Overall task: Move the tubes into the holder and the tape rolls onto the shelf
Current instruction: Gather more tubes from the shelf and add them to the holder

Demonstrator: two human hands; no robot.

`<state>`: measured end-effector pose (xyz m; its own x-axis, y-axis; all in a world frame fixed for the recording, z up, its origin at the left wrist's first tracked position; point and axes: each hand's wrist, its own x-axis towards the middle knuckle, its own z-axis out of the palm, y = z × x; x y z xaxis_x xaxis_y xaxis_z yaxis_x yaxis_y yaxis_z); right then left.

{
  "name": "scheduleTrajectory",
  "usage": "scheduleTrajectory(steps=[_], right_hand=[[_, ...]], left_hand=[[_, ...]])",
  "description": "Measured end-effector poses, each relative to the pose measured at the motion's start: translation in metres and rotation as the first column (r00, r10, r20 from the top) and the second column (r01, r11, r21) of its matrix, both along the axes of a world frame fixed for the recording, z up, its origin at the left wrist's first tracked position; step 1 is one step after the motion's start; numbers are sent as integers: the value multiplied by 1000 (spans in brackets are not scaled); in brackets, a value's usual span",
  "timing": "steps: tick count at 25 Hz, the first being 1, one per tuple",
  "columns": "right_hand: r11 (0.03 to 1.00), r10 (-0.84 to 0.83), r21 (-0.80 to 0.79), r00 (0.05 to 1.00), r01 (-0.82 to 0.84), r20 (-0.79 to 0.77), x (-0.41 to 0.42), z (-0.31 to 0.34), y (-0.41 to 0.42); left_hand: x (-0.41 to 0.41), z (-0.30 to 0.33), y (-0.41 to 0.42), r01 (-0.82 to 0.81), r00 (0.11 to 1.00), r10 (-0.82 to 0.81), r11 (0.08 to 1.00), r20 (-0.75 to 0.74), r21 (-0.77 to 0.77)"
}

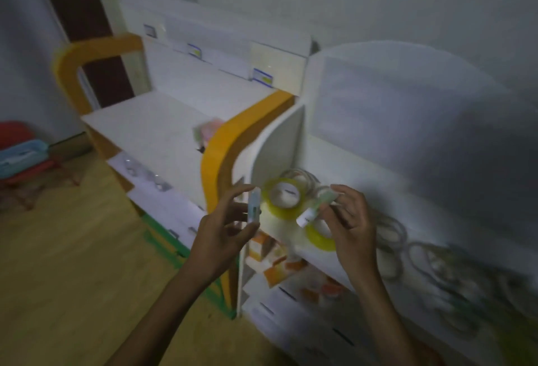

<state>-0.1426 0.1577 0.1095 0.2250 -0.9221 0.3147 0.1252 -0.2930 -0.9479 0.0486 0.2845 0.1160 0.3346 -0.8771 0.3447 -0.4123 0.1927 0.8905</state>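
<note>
At the white shelf [364, 159], I have a tube in each hand: my left hand [224, 229] pinches a pale blue tube [254, 205] upright; my right hand [352, 220] grips a white-capped tube [313, 208] aslant over the yellow tape rolls [283, 195]; tube-moving is under way; next I must find the holder, seemingly out of this blurred view.
</note>
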Motion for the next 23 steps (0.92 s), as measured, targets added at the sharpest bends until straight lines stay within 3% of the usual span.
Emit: scheduleTrajectory(steps=[7,13,23], right_hand=[[972,204,-94,974,-213,-98,168,10,57],[948,284,-101,944,-303,-170,286,-9,63],[1000,26,12,991,-24,-133,414,-58,-42]], left_hand=[[147,-6,58,-175,984,174,984,-41,-24],[240,-13,44,-294,956,294,956,-9,2],[366,-23,-74,-225,974,225,974,8,32]])
